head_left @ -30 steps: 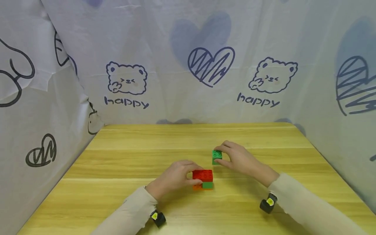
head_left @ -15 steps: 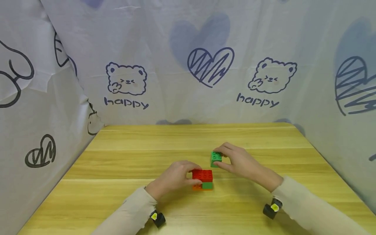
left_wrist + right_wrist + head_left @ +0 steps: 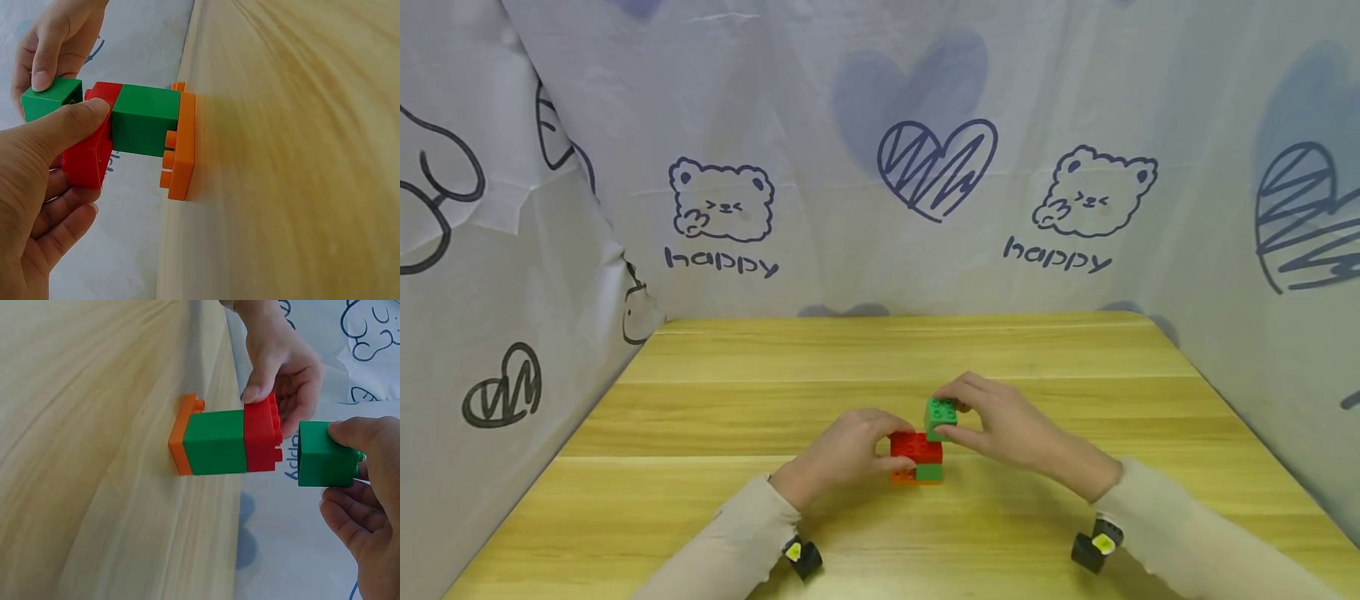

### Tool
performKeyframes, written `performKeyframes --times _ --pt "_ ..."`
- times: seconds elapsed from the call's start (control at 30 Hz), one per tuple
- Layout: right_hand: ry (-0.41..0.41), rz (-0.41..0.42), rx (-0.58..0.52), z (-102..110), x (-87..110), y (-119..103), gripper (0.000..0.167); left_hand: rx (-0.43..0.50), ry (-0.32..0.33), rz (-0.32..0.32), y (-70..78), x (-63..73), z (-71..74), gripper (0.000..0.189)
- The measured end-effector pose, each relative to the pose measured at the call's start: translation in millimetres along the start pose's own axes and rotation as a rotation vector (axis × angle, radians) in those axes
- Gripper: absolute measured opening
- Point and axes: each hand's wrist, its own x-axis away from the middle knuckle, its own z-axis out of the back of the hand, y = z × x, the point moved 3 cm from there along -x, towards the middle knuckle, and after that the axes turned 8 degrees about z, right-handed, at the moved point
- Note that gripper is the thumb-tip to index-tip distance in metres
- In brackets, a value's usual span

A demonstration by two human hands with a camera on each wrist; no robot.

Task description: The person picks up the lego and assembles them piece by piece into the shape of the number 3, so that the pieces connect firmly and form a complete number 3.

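Note:
A stack of toy building bricks stands on the table: a thin orange plate (image 3: 185, 147) at the bottom, a green brick (image 3: 215, 444) on it, and a red brick (image 3: 929, 452) on top. My left hand (image 3: 846, 458) pinches the red brick at its left end, between thumb and fingers. Just above the red brick's right end, my right hand (image 3: 1011, 423) pinches a second green brick (image 3: 324, 455), studs up. In the right wrist view a small gap separates this brick from the red studs. Part of the orange plate's studs is uncovered.
The wooden table (image 3: 760, 358) extends around the stack. White cloth (image 3: 820, 217) with printed hearts and bears hangs behind it and along both sides. Small dark cameras (image 3: 1097, 546) are strapped at both wrists.
My right hand has lifted the second green brick off the table and moved it left and nearer, over the red brick. My left hand has stayed on the stack.

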Motion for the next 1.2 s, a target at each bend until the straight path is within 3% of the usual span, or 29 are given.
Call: performKeyframes --times 0.4,1.2 --pt "-0.036 0.041 -0.044 -12 -1.3 -6 0.034 -0.001 0.016 -0.02 0.6 1.1 1.5 0.037" --pt "-0.058 0.017 -0.051 -16 -5.0 -8 0.033 0.009 0.021 0.005 0.4 1.6 1.9 0.036"
